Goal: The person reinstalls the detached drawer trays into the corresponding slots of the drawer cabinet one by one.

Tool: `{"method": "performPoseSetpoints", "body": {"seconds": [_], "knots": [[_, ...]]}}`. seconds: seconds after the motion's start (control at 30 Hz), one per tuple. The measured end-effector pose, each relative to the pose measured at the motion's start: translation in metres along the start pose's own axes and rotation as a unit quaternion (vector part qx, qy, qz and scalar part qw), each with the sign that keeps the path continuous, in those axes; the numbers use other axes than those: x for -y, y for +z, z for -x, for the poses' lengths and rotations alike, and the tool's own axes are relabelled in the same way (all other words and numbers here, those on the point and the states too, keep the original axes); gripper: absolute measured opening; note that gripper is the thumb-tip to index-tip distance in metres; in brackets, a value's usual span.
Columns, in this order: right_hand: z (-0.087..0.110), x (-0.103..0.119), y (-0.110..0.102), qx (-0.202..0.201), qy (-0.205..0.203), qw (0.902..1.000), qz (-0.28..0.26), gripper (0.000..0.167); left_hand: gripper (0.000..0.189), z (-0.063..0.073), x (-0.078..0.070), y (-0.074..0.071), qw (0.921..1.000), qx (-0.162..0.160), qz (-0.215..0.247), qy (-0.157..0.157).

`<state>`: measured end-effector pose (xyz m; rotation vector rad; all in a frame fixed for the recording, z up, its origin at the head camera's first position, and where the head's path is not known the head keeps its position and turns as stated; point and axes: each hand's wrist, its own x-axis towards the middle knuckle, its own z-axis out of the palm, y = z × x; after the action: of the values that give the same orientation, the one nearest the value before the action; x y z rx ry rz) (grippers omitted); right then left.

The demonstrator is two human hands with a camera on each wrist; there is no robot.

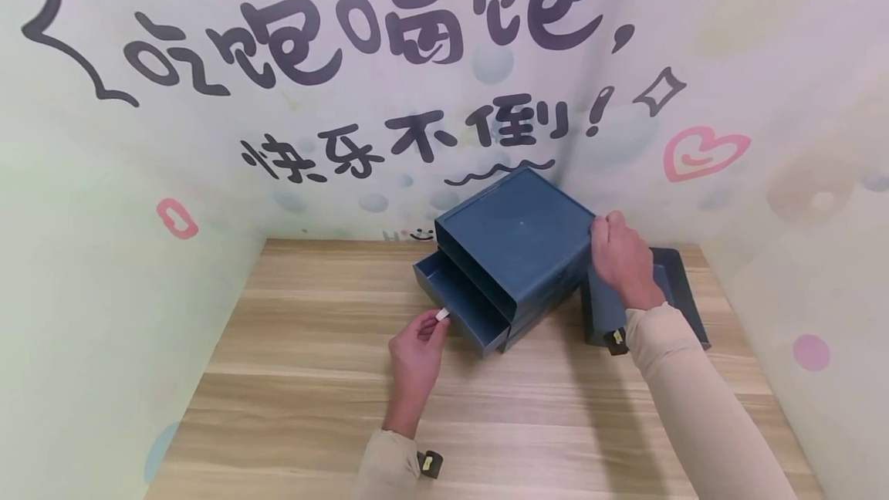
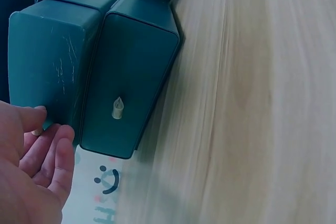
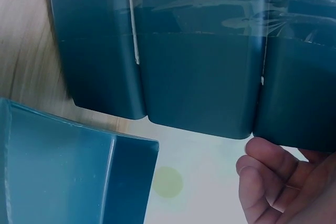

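A dark blue desktop drawer cabinet (image 1: 517, 230) stands angled on the table, its top slot without a drawer. The middle drawer (image 1: 475, 318) is pulled partly out and looks bare inside. My left hand (image 1: 417, 349) pinches that drawer's small white knob (image 1: 442, 314) between thumb and fingers. In the left wrist view the bottom drawer (image 2: 134, 56) sits closed, with a pale knob (image 2: 117, 109) on its front. My right hand (image 1: 623, 259) grips the cabinet's far right top edge. In the right wrist view its fingers (image 3: 270, 156) curl at the edge of the top tier.
A loose blue drawer (image 1: 686, 295) lies on the wooden table (image 1: 305, 330) right of the cabinet, partly behind my right arm. Clear tape (image 3: 231, 11) runs across the cabinet's tiers. A printed wall (image 1: 333, 199) rises directly behind the cabinet.
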<state>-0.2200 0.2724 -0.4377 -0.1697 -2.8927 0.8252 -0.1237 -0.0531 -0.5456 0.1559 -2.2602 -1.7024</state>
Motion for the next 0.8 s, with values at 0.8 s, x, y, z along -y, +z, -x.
{"method": "performPoseSetpoints", "body": {"seconds": [0.8], "knots": [[-0.0013,-0.0018,0.0012,0.003,0.002,1.0,0.004,0.059,0.015,-0.0055,-0.0014,0.0074,0.9996,0.009,0.002,-0.025]]}}
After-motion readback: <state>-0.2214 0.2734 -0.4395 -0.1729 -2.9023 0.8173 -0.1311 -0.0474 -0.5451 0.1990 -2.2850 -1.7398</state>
